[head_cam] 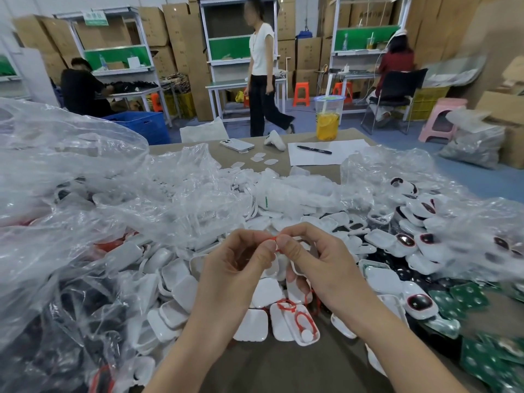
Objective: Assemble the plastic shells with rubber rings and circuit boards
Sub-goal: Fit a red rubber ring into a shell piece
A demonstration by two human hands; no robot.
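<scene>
Left hand [241,265]: pinching a thin red rubber ring [274,239].
Right hand [320,259]: pinching it too, thumbs touching.
Below: white rounded plastic shells [265,293] heaped on the brown counter [283,370].

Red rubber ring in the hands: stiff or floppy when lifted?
Probably floppy: the red rubber ring is thin and bends between left hand and right hand. Likely light. The loose rings below lie kinked, so tangling seems possible.

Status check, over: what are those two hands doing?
Left hand and right hand both pinching one red rubber ring above the pile. White shells heaped beneath, green circuit boards at right. Plastic bags crowd the left side.
</scene>
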